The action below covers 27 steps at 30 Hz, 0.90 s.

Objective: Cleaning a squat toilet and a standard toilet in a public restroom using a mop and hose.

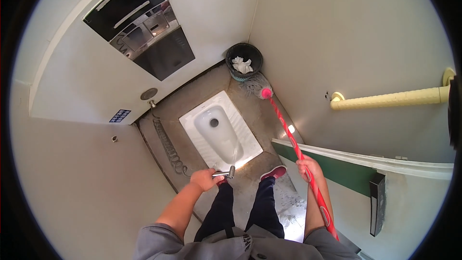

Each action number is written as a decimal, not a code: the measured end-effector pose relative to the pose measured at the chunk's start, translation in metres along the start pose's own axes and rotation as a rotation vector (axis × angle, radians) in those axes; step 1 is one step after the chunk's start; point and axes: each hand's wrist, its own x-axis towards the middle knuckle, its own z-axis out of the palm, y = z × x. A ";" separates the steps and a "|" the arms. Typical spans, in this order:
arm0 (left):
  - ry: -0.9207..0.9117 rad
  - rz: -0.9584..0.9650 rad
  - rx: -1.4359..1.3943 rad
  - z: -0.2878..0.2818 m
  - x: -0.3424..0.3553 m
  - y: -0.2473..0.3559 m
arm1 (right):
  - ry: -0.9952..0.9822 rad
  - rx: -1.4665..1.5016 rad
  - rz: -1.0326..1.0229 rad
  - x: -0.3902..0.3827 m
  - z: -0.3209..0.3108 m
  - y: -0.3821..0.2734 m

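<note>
The left hand (204,180) is closed round the metal sprayer (231,171), whose head is over the near edge of the white squat toilet (196,132); thin jets of water run from it toward the bowl. A coiled hose (166,144) lies along the left edge of the floor (177,108), between a fitting (152,104) on the far wall and the sprayer. The right hand (309,168) is wrapped round the red handle of the mop (283,118), which slants along the floor's right edge, its grey strands down by the far right corner. In that corner stands the bin (235,75), crumpled white paper (242,65) inside; whether the strands touch it is hard to tell. Two red shoes (274,172) stand at the toilet's near edge, and a yellow rail (390,100) runs along the right wall.
</note>
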 end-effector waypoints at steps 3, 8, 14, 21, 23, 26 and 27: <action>-0.004 0.002 0.006 -0.002 -0.004 0.001 | -0.018 -0.066 0.015 -0.044 -0.007 0.018; 0.009 0.011 -0.015 0.003 -0.007 -0.013 | 0.085 -0.113 0.141 -0.110 -0.013 0.052; -0.013 -0.061 -0.035 0.006 0.004 -0.032 | 0.122 -0.155 0.126 -0.105 0.027 0.032; 0.057 -0.023 -0.103 0.010 0.003 -0.031 | -0.071 -0.211 0.148 -0.039 0.057 0.029; 0.058 -0.025 -0.121 0.009 0.001 -0.033 | -0.111 -0.134 0.155 -0.018 0.071 0.024; 0.098 -0.028 -0.145 0.012 -0.001 -0.042 | -0.222 -0.012 0.140 0.016 0.090 0.021; 0.055 -0.061 -0.121 0.011 -0.001 -0.045 | -0.229 -0.014 0.143 0.027 0.095 0.019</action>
